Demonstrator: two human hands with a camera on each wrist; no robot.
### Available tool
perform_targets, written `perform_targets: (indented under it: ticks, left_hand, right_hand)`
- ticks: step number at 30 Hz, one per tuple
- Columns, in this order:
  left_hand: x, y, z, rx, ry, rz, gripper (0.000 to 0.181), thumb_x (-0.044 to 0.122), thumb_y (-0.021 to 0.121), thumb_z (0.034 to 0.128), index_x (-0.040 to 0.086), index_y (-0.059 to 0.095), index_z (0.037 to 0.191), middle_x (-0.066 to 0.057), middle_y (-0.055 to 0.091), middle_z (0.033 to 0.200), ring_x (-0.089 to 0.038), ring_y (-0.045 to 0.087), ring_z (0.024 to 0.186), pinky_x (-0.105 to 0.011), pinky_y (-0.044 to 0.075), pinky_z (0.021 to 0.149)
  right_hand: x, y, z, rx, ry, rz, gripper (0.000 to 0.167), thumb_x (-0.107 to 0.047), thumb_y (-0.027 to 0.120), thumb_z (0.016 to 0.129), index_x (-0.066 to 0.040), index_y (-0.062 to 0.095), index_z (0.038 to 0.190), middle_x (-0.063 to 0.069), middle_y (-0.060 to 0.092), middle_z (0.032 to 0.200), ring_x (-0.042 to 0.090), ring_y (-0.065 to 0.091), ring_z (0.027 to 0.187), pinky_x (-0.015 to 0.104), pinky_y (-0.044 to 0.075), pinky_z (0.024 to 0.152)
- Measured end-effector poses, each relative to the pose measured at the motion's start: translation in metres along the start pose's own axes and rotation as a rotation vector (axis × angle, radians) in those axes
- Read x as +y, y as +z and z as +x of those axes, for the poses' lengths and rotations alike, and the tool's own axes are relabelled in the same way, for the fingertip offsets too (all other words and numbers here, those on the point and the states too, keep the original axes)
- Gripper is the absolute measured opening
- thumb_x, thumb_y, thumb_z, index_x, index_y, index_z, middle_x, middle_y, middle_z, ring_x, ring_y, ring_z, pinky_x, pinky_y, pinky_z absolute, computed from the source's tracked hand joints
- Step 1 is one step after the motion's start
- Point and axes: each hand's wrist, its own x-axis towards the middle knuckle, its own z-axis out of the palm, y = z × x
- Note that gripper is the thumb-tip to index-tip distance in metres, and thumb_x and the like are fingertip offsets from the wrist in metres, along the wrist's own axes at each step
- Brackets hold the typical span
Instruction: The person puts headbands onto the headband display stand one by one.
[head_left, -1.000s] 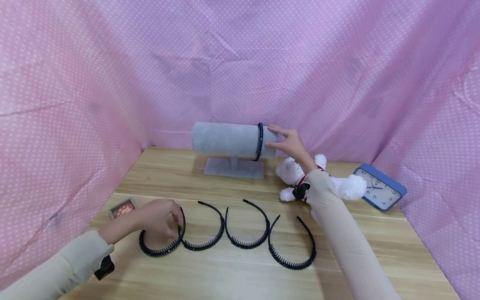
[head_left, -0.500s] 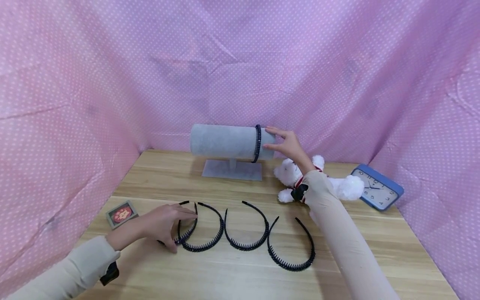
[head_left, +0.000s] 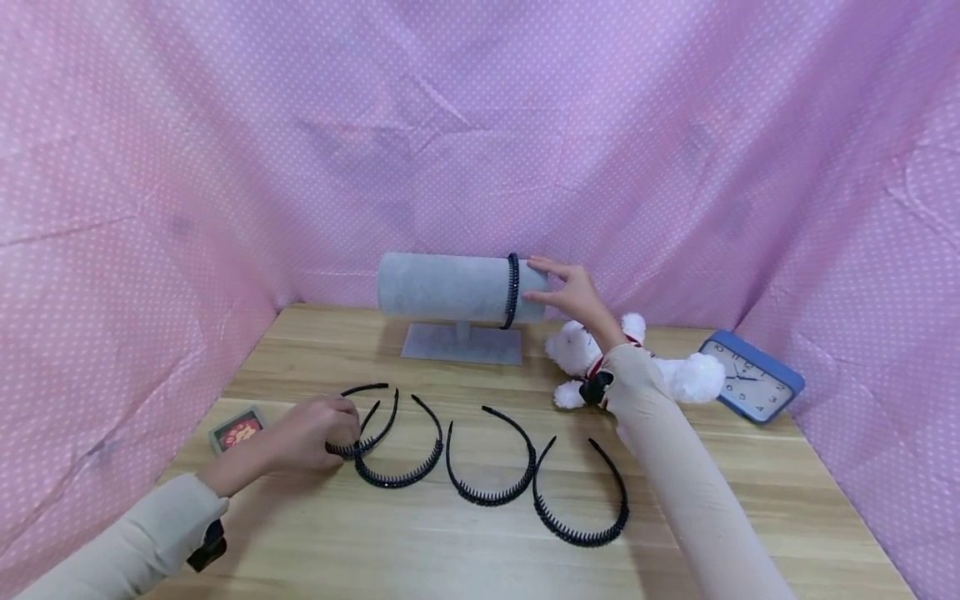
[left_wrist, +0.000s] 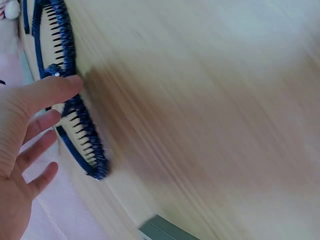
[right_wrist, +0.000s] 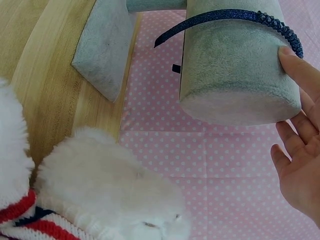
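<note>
My left hand [head_left: 311, 435] pinches the leftmost black toothed headband [head_left: 347, 452], low over the table. In the left wrist view the thumb lies across its beaded band [left_wrist: 89, 125]; part of the grip is hidden. This headband overlaps a second headband [head_left: 397, 482]. Two more, a third headband [head_left: 491, 500] and a fourth headband [head_left: 585, 539], lie to the right. At the back, my right hand [head_left: 573, 292] touches the right end of a grey plush display roll [head_left: 450, 287], fingers spread. Beside its fingertips, another beaded headband [head_left: 512, 292] sits over the roll.
A white plush dog [head_left: 693, 379] lies under the right forearm. Behind it leans a blue clock [head_left: 757, 385]. Near the left wrist is a small framed paw picture [head_left: 240, 429]. The roll stands on a flat grey base [head_left: 461, 346]; pink dotted cloth [head_left: 480, 125] surrounds the table.
The leftmost headband has shifted up and to the right with my left hand, which moved right, then back left. The second headband has turned slightly. My right hand stays at the roll.
</note>
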Motion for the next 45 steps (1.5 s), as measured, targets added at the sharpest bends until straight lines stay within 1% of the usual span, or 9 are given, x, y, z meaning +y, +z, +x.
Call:
perform_targets:
  ticks: [4, 7, 11, 18, 23, 31, 38, 42, 45]
  left_hand:
    - [-0.008, 0.001, -0.007, 0.013, -0.036, -0.026, 0.034, 0.001, 0.082, 0.0563, 0.025, 0.074, 0.079, 0.012, 0.068, 0.091, -0.007, 0.061, 0.088, -0.037, 0.056, 0.079]
    - [-0.011, 0.0, -0.01, 0.01, -0.061, -0.02, 0.032, 0.001, 0.083, 0.058, 0.026, 0.074, 0.075, 0.013, 0.068, 0.089, -0.009, 0.061, 0.087, -0.04, 0.056, 0.079]
    - [-0.012, -0.003, -0.01, 0.025, -0.078, 0.016, 0.028, 0.005, 0.086, 0.0621, 0.027, 0.076, 0.076, 0.014, 0.07, 0.087, -0.016, 0.063, 0.091, -0.049, 0.054, 0.084]
    - [-0.009, -0.015, -0.001, 0.073, -0.103, 0.033, 0.025, 0.011, 0.092, 0.0676, 0.021, 0.081, 0.088, 0.008, 0.074, 0.089, -0.021, 0.067, 0.09, -0.052, 0.056, 0.084]
    - [-0.01, -0.025, 0.01, 0.067, -0.137, 0.001, 0.025, 0.008, 0.089, 0.072, 0.014, 0.082, 0.095, 0.001, 0.077, 0.094, -0.024, 0.071, 0.091, -0.053, 0.057, 0.087]
    - [-0.016, -0.041, 0.028, 0.024, -0.226, -0.239, 0.02, 0.012, 0.083, 0.0836, 0.009, 0.08, 0.103, -0.002, 0.077, 0.096, -0.02, 0.073, 0.089, -0.048, 0.06, 0.083]
    - [-0.029, -0.051, 0.039, -0.028, -0.29, -0.474, 0.023, 0.014, 0.079, 0.0891, 0.003, 0.077, 0.109, -0.005, 0.078, 0.098, -0.006, 0.068, 0.086, -0.028, 0.059, 0.078]
    - [-0.034, -0.055, 0.042, -0.031, -0.329, -0.55, 0.027, 0.013, 0.076, 0.0916, 0.0, 0.074, 0.116, -0.009, 0.076, 0.099, -0.002, 0.066, 0.087, -0.023, 0.058, 0.077]
    - [-0.036, -0.057, 0.043, -0.039, -0.394, -0.605, 0.032, 0.016, 0.074, 0.0939, 0.001, 0.071, 0.122, -0.01, 0.076, 0.102, -0.005, 0.067, 0.089, -0.023, 0.058, 0.077]
  right_hand:
    - [0.0, 0.0, 0.0, 0.008, -0.003, -0.003, 0.06, -0.02, 0.085, 0.084, -0.015, 0.063, 0.14, 0.004, 0.052, 0.154, 0.027, 0.038, 0.151, 0.051, 0.027, 0.126]
    - [0.0, 0.0, 0.0, 0.01, 0.0, 0.001, 0.06, -0.02, 0.085, 0.084, -0.015, 0.064, 0.14, 0.004, 0.052, 0.154, 0.027, 0.038, 0.151, 0.051, 0.027, 0.126]
    - [0.001, 0.0, 0.0, 0.009, 0.0, 0.006, 0.06, -0.02, 0.085, 0.084, -0.015, 0.063, 0.14, 0.004, 0.052, 0.154, 0.028, 0.038, 0.151, 0.051, 0.027, 0.126]
    - [0.0, 0.0, 0.0, 0.011, 0.0, -0.005, 0.06, -0.02, 0.086, 0.084, -0.015, 0.064, 0.139, 0.005, 0.052, 0.154, 0.028, 0.039, 0.15, 0.051, 0.027, 0.126]
    - [0.0, -0.001, 0.001, 0.013, -0.008, -0.011, 0.06, -0.021, 0.086, 0.084, -0.015, 0.064, 0.139, 0.005, 0.052, 0.154, 0.028, 0.039, 0.15, 0.051, 0.027, 0.126]
    - [0.001, 0.0, 0.0, 0.002, 0.008, 0.006, 0.06, -0.021, 0.085, 0.085, -0.016, 0.063, 0.141, 0.004, 0.051, 0.155, 0.028, 0.037, 0.151, 0.051, 0.026, 0.126]
    - [0.001, 0.0, 0.0, -0.013, 0.038, 0.031, 0.063, -0.019, 0.084, 0.086, -0.014, 0.06, 0.143, 0.005, 0.047, 0.158, 0.029, 0.032, 0.153, 0.054, 0.024, 0.126]
    - [0.0, 0.001, 0.001, -0.012, 0.038, 0.029, 0.063, -0.018, 0.084, 0.086, -0.013, 0.059, 0.144, 0.006, 0.047, 0.158, 0.031, 0.032, 0.153, 0.055, 0.023, 0.126]
    - [0.001, 0.001, 0.0, -0.006, 0.03, 0.015, 0.063, -0.02, 0.084, 0.085, -0.015, 0.06, 0.143, 0.004, 0.048, 0.157, 0.029, 0.033, 0.153, 0.053, 0.024, 0.126]
